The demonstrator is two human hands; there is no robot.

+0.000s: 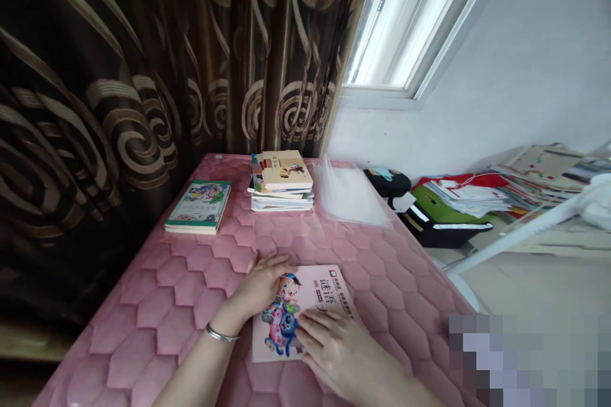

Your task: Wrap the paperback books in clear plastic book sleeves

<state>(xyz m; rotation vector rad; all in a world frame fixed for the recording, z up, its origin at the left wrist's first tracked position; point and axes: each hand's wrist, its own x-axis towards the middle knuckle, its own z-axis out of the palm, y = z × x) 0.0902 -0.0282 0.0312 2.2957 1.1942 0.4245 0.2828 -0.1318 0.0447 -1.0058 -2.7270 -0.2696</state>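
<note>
A children's picture book (310, 280) with a cartoon cover lies flat on the pink quilted surface (191, 311), right in front of me. My left hand (265, 283), with a silver bangle at the wrist, rests over the book's upper left edge, its fingers stretched out. Across the lower right part of the cover lies my right hand (337, 346), palm down and fingers extended flat. Neither hand is wrapped round the book. Part of the cover is hidden under the right hand.
A stack of books (284, 181) stands at the far edge, with green-bordered books (200, 206) to its left. Clear plastic sheets (356, 194) lie to its right. Patterned curtains (214, 76) hang behind. Papers and a green-black bag (443, 216) sit beyond the right edge.
</note>
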